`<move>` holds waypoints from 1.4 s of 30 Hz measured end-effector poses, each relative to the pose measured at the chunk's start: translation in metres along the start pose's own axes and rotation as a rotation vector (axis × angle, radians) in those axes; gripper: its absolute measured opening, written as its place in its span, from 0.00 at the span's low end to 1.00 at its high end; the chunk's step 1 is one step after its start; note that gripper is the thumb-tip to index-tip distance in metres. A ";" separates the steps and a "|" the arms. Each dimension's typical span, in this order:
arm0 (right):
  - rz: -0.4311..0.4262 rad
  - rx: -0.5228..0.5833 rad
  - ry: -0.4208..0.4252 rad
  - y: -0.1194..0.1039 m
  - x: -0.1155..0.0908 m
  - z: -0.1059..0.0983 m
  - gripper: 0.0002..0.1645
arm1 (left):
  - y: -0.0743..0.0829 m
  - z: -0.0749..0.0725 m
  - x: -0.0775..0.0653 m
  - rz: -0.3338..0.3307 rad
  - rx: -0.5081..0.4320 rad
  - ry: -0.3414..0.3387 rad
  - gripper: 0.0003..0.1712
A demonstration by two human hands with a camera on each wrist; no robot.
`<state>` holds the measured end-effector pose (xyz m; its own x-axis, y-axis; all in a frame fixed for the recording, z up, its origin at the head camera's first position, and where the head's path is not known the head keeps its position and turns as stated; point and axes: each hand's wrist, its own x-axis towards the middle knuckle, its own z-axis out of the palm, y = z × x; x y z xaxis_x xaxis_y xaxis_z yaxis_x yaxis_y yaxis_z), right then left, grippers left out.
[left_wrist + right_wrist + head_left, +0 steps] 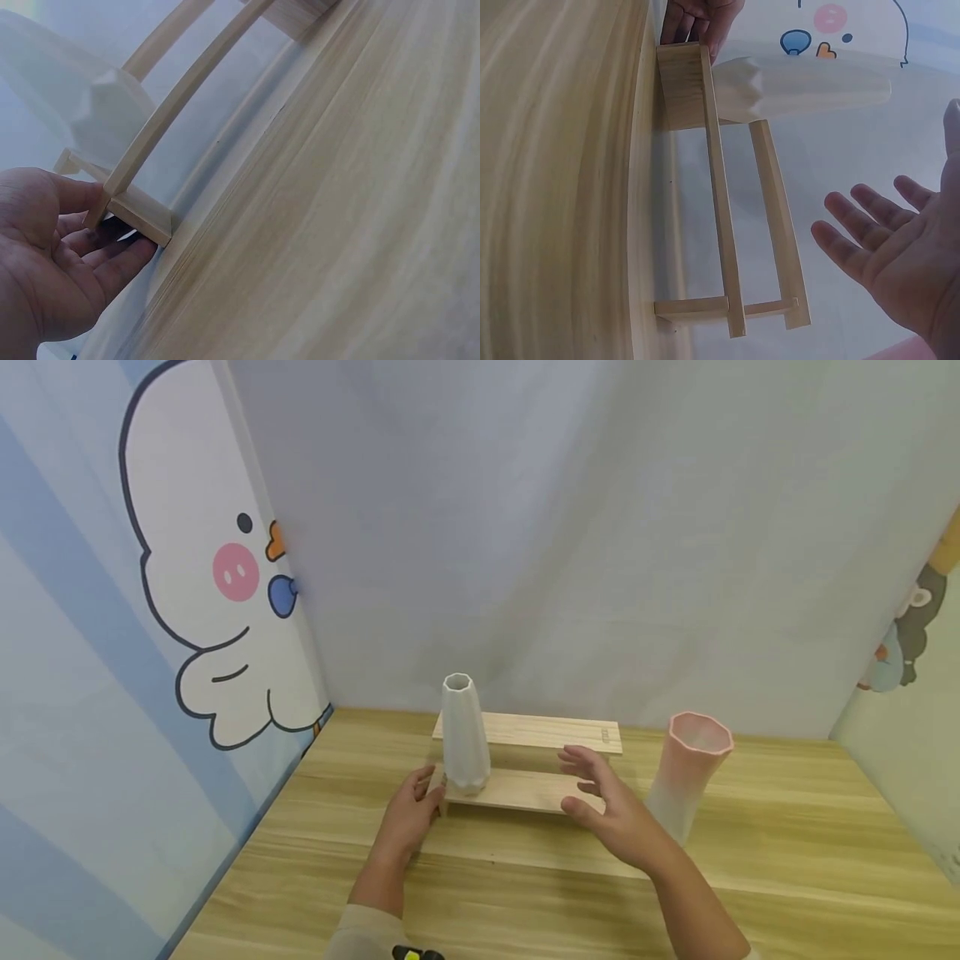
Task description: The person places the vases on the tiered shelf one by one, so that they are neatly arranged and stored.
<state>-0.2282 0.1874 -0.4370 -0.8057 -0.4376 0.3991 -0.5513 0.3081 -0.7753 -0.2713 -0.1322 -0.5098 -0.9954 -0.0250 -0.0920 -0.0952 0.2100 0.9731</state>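
Note:
A two-tier wooden stand sits on the table. On the left end of its lower shelf, a white faceted vase stands upright. My left hand holds the stand's left end; in the left wrist view the thumb is at the shelf corner and the other fingers bend around the side panel. Over the right end of the stand hovers my right hand, its fingers spread and nothing in them. Just right of that hand is a taller pink-and-white vase, its lower part partly hidden behind the wrist.
The wood-grain table runs back to a pale grey curtain. At the left hangs a blue fabric panel with a white cartoon bird. Another printed panel borders the right side.

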 end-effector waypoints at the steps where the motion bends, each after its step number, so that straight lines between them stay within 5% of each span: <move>1: 0.001 -0.003 -0.006 -0.001 -0.001 -0.001 0.36 | 0.000 0.000 0.000 -0.005 -0.004 0.002 0.31; 24: 0.086 -0.010 -0.147 -0.021 -0.029 -0.054 0.24 | -0.007 -0.002 0.002 0.005 -0.007 -0.002 0.32; 42: 0.050 -0.032 -0.098 -0.037 -0.049 -0.100 0.24 | -0.006 -0.001 0.004 0.005 -0.027 -0.008 0.32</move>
<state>-0.1902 0.2821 -0.3792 -0.8083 -0.5012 0.3090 -0.5186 0.3577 -0.7766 -0.2746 -0.1348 -0.5152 -0.9959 -0.0159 -0.0891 -0.0905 0.1837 0.9788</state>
